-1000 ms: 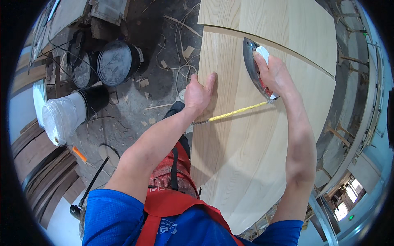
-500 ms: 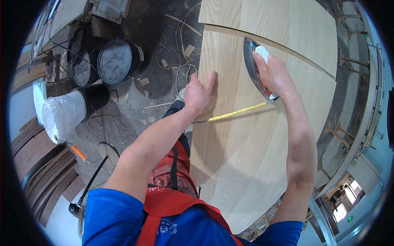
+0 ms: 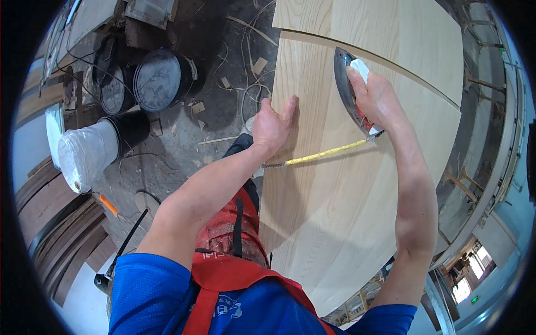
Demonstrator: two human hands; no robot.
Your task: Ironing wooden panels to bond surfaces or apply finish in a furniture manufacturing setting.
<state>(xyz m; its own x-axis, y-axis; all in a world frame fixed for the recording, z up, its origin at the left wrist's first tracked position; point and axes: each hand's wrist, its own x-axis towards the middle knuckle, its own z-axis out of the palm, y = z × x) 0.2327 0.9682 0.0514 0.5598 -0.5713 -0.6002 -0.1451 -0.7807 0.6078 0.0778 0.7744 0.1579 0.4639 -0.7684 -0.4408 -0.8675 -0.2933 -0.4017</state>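
Note:
My right hand is wrapped round the white handle of a clothes iron, whose dark pointed plate lies on a pale wood-grain board. A yellow-sleeved cord runs from the iron's heel across the board to its left edge. At that edge rests my left hand, thumb and fingers apart, with the thumb on the board's top and the other fingers partly hidden at the side. Just beyond the iron, a second pale board meets the first along a stepped seam.
Dark lidded buckets stand on the floor at the left, near a plastic-wrapped white bucket. Loose cords and wood scraps litter the floor beside the board. An orange-handled tool lies lower left. Wooden racks stand at the right.
The view has shifted slightly. Both hands and the iron keep nearly the same places on the board; my grip on the iron is unchanged.

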